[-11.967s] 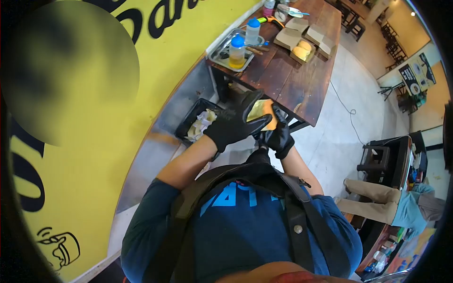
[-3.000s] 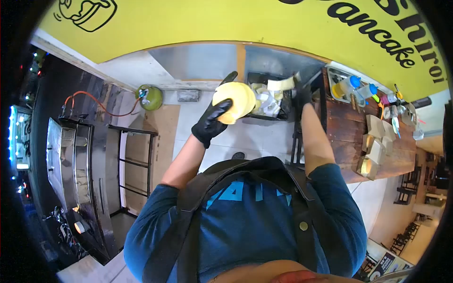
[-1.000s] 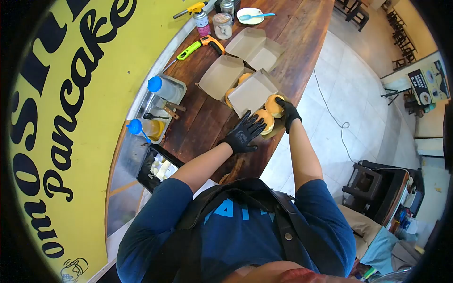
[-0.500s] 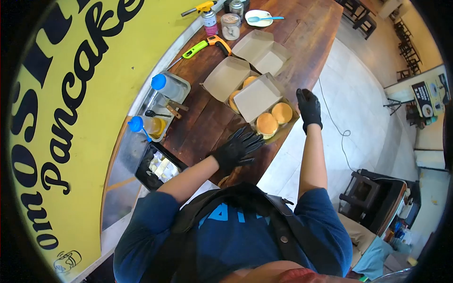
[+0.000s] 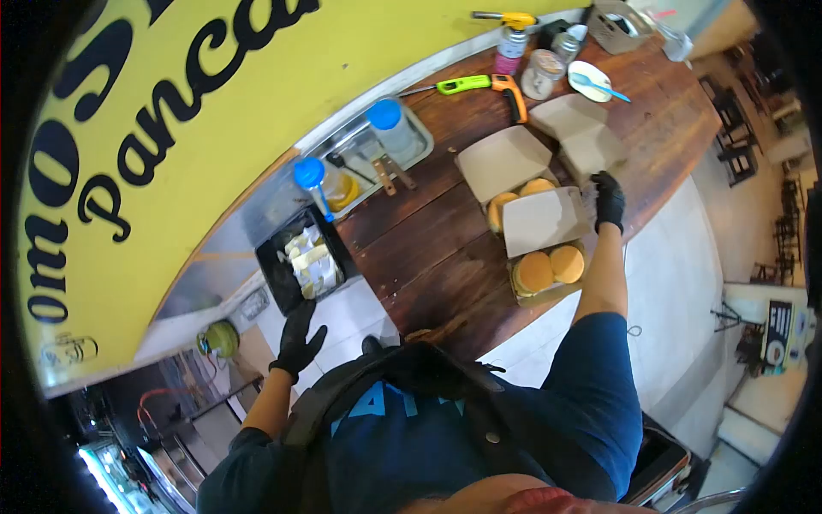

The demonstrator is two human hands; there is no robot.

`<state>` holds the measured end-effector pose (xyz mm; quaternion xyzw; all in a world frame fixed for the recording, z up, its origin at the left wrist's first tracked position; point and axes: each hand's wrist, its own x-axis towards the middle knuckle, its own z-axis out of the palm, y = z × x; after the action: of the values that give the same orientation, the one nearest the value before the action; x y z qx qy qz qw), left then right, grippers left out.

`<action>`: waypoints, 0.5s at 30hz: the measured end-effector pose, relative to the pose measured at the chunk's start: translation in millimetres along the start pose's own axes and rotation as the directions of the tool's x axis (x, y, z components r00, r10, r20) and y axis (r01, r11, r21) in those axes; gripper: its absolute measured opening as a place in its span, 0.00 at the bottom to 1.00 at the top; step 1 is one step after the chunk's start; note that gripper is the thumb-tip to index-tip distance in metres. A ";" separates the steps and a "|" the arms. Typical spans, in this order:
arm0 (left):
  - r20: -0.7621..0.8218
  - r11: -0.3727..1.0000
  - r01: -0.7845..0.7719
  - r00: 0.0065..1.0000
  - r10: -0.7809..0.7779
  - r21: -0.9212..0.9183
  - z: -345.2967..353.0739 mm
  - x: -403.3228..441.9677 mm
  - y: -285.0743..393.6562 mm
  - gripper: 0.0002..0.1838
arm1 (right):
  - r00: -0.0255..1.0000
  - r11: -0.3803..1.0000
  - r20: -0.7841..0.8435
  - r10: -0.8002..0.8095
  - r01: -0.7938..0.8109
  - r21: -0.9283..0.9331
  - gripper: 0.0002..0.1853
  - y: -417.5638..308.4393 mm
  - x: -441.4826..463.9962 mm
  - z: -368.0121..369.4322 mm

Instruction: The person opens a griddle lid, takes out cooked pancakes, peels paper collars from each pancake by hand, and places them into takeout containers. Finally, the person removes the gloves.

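Note:
My left hand (image 5: 300, 340), in a black glove, hangs left of the table, below the black bin (image 5: 278, 270) of crumpled papers (image 5: 312, 257). Its fingers are apart and hold nothing. My right hand (image 5: 609, 201), also gloved, is at the near corner of the farthest open carton (image 5: 595, 152). Its fingers are curled together; what they hold, if anything, is hidden. Just left of it, the nearest carton (image 5: 546, 221) has two round golden pancakes (image 5: 535, 271) in it. Behind that stands another open carton (image 5: 505, 163), with pancakes (image 5: 503, 210) partly hidden by a lid.
A metal tray (image 5: 419, 141) on the wooden table (image 5: 411, 248) bears blue-capped bottles (image 5: 390, 124) and wooden-handled tools. Behind are a green-orange lighter (image 5: 467, 84), a torch canister (image 5: 511, 47), jars, a white dish (image 5: 589, 81) and a basket (image 5: 618, 27). A gas cylinder (image 5: 221, 339) stands at left.
My left hand has left the table beside the pancakes and moved down-left toward the bin. My right hand has moved to the farthest carton. The view has turned.

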<state>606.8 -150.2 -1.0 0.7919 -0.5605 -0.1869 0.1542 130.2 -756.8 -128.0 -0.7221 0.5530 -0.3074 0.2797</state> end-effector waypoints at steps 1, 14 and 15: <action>0.008 0.997 0.075 0.997 -0.075 -0.011 2.3 -17.4 -12.6 0.34 | 0.993 0.995 -0.079 -0.090 0.093 0.025 0.19 -24.6 -2.9 -17.0; 0.231 0.848 0.526 0.835 -0.500 -0.067 72.6 -121.9 -85.0 0.38 | 0.741 0.802 0.362 -0.565 0.597 0.028 0.18 -317.4 -270.2 -2.1; 0.232 0.818 0.559 0.821 -0.522 -0.138 66.1 -113.8 -74.5 0.39 | 0.707 0.750 0.359 -0.610 0.661 -0.027 0.21 -312.2 -291.2 15.2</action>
<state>603.3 -20.8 -79.1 0.8783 -0.3020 -0.3504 0.1208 279.3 -400.9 55.1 -0.9282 0.2371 -0.2170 0.1877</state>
